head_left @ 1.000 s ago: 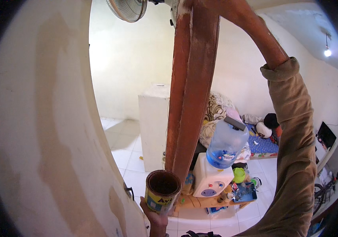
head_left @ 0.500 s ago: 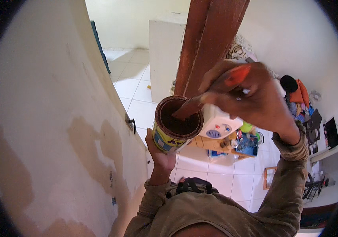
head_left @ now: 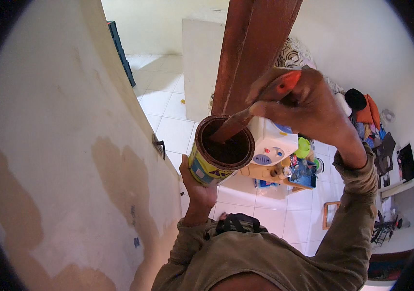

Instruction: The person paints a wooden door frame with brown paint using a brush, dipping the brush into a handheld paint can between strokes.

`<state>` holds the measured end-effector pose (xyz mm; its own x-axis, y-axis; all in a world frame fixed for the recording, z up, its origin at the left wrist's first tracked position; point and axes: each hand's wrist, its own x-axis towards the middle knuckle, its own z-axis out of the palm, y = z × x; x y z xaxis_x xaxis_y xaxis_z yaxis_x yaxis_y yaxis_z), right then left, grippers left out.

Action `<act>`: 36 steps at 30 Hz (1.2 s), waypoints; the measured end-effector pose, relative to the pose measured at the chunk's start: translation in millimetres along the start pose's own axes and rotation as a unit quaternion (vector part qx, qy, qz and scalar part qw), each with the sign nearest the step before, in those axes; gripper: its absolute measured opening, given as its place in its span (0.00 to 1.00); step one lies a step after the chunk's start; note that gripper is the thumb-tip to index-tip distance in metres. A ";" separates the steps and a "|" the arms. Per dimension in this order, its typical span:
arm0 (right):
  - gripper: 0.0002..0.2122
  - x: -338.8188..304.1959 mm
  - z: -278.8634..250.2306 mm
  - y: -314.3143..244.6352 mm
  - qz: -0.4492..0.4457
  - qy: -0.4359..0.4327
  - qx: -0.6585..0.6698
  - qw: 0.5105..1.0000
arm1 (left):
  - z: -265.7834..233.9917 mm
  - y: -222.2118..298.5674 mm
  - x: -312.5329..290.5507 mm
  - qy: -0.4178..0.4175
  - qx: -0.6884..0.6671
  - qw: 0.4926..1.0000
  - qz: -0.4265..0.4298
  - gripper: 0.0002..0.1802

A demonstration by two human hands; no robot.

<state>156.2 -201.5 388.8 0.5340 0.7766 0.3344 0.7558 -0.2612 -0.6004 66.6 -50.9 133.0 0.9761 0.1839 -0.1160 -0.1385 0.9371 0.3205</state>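
Apparently, the upper-centre post (head_left: 257,51) is coated brown, with what's left unclear, while your right hand (head_left: 316,109) curls its fingers round a brush (head_left: 237,124) dipped into the mid-frame tin (head_left: 202,167) your left hand (head_left: 200,193) clasps.

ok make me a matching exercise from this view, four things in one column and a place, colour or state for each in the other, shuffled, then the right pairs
Column one
1. paint can
2. paintbrush
3. door lever
4. water dispenser

Column two
A. white, with a red and a blue mark on its front
B. slanting down from the right hand
C. held in the left hand, its top open
D. dark, near the edge of the pale door

Right pairs
1-C
2-B
3-D
4-A
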 end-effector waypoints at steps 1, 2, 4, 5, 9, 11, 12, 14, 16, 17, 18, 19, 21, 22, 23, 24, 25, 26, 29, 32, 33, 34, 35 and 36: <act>0.07 -1.5 -4.4 -2.4 0.030 0.031 0.043 0.998 | 1.4 0.2 -0.7 0.007 0.007 1.000 0.004 0.31; 0.07 -3.4 -6.9 -2.8 0.026 0.031 0.041 0.998 | 2.7 1.0 -0.7 0.014 0.014 1.000 0.010 0.31; 0.09 -9.8 -9.1 -2.3 0.176 0.073 0.108 0.976 | 1.6 1.9 1.0 0.001 0.008 1.000 0.012 0.31; 0.11 -14.9 -3.9 10.0 0.147 0.102 0.157 0.971 | 1.9 2.4 1.1 -0.008 0.002 1.000 0.011 0.31; 0.09 -44.7 14.6 59.0 0.196 0.151 0.285 0.926 | 14.9 7.5 -3.7 0.022 0.008 1.000 0.013 0.31; 0.10 -58.0 27.9 73.9 0.252 0.196 0.418 0.850 | 14.8 9.0 -3.9 -0.003 0.030 1.000 -0.004 0.32; 0.10 -62.9 34.4 78.2 0.249 0.196 0.418 0.851 | 13.8 8.6 -3.7 -0.005 0.031 0.999 -0.002 0.32; 0.10 -70.0 45.8 82.7 0.293 0.214 0.518 0.775 | 12.2 8.3 -4.0 -0.014 0.029 0.999 0.004 0.33; 0.12 -73.3 53.6 86.2 0.310 0.214 0.536 0.755 | 17.5 8.5 -5.0 0.002 0.033 0.999 0.010 0.33; 0.12 -76.6 58.9 91.8 0.310 0.211 0.563 0.737 | 20.7 8.2 -4.9 0.019 0.035 0.999 0.013 0.33; 0.13 -79.5 63.1 95.0 0.309 0.207 0.589 0.717 | 22.6 8.0 -3.9 0.014 0.035 0.999 0.014 0.33; 0.14 -79.6 67.4 94.2 0.314 0.209 0.595 0.709 | 24.2 7.7 -2.7 0.014 0.036 0.999 0.015 0.33; 0.14 -79.5 73.4 95.8 0.311 0.225 0.599 0.703 | 27.1 7.2 -0.4 0.010 0.037 0.999 0.018 0.33; 0.15 -79.2 75.6 96.5 0.310 0.239 0.605 0.694 | 28.0 7.4 0.1 0.014 0.036 0.999 0.017 0.33; 0.16 -79.3 76.7 96.6 0.305 0.240 0.617 0.685 | 29.0 7.6 0.3 0.019 0.036 0.999 0.016 0.33; 0.16 -78.4 78.1 95.6 0.303 0.239 0.615 0.687 | 30.0 7.5 -0.2 0.017 0.035 0.999 0.018 0.33; 0.17 -76.7 78.6 93.5 0.303 0.248 0.622 0.678 | 32.0 7.3 -0.2 0.016 0.035 0.999 0.022 0.33; 0.17 -75.6 79.3 92.0 0.304 0.256 0.628 0.669 | 33.7 7.2 -0.3 0.016 0.035 0.999 0.026 0.34; 0.16 -76.3 86.2 100.3 0.271 0.267 0.646 0.662 | 33.9 6.6 -1.0 -0.006 0.039 0.999 0.027 0.34; 0.15 -70.8 85.7 97.6 0.242 0.264 0.657 0.663 | 39.1 8.9 -0.9 0.005 0.017 1.000 0.005 0.34; 0.15 -69.0 84.5 95.7 0.244 0.274 0.653 0.662 | 37.2 8.1 1.2 0.003 0.017 1.000 0.005 0.34; 0.16 -67.7 83.2 95.5 0.247 0.283 0.649 0.662 | 33.1 5.9 4.1 -0.002 0.009 1.000 0.001 0.35; 0.16 -71.5 84.4 99.2 0.246 0.284 0.648 0.662 | 29.7 3.4 5.3 -0.007 0.002 1.000 -0.005 0.35; 0.13 -77.1 86.7 104.4 0.244 0.273 0.656 0.660 | 28.1 1.7 3.7 -0.015 0.003 1.000 -0.001 0.35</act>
<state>161.1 -238.9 237.3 0.9205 0.3671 -0.1339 -0.3435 0.5964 -0.7255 74.7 -56.9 159.5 0.9811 0.1720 -0.0886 -0.1346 0.9357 0.3261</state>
